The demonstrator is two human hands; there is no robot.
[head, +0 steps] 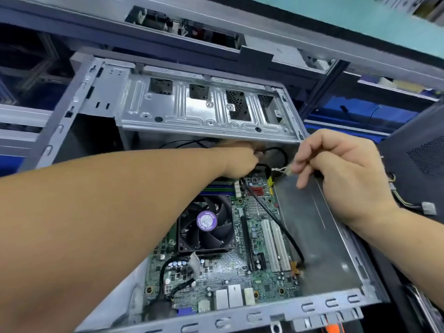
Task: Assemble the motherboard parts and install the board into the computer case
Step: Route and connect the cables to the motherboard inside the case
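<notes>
Blurred metal shelving behind open computer case [312, 306]; motherboard [240, 267] inside, centre frame. Left hand [240, 159] under drive cage [192, 111], grip hidden. Right hand [341, 174] pinches small white connector [288, 171].

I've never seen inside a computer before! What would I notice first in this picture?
Probably the black cooling fan with its purple sticker, sitting on the green motherboard in the middle of the open metal case. Then the two hands: the right hand pinches a small white connector, while the left hand reaches under the silver drive tray at the back.
</notes>
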